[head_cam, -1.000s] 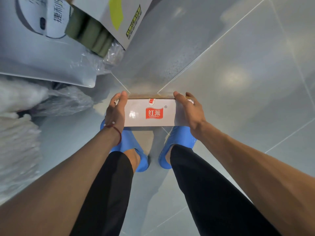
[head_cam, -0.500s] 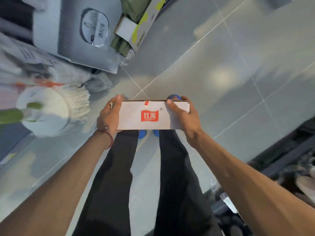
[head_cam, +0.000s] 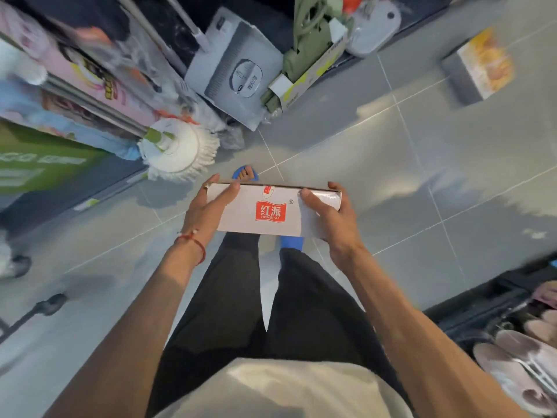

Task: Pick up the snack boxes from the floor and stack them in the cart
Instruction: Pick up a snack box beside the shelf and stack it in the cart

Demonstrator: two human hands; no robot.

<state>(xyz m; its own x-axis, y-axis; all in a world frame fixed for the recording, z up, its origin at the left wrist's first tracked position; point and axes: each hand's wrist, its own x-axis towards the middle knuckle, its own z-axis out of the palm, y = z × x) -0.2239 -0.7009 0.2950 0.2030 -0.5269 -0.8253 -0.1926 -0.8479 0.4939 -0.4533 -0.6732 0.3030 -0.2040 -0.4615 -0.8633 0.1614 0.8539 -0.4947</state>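
We are looking straight down at a grey tiled floor (head_cam: 422, 176) in a shop aisle. Crowded shelves (head_cam: 60, 95) of bright packaged goods are running along the left side. A dark rack (head_cam: 497, 300) of pale slippers is filling the lower right corner. A grey carton (head_cam: 238, 73) is leaning at the top, and a white mop (head_cam: 180, 149) is resting head-down just beside our feet. An orange box (head_cam: 482, 64), probably another snack pack waiting to be collected, is lying on the floor well apart at the upper right.

In the middle we are holding the snack box (head_cam: 271, 211), white with a red logo, level in the air above our feet and clear of the floor. Our left hand (head_cam: 208, 209) is grasping its left end, fingers reaching over the top face. Our right hand (head_cam: 328, 218) is grasping the right end, thumb on top and fingers curling round the far edge. A red string bracelet (head_cam: 196, 242) is circling the left wrist.

No cart is showing, so we are judging that a turn is coming. The risks: the glossy box sliding out of an end-only grip, a foot catching the mop, or an elbow clipping the slipper rack while turning.
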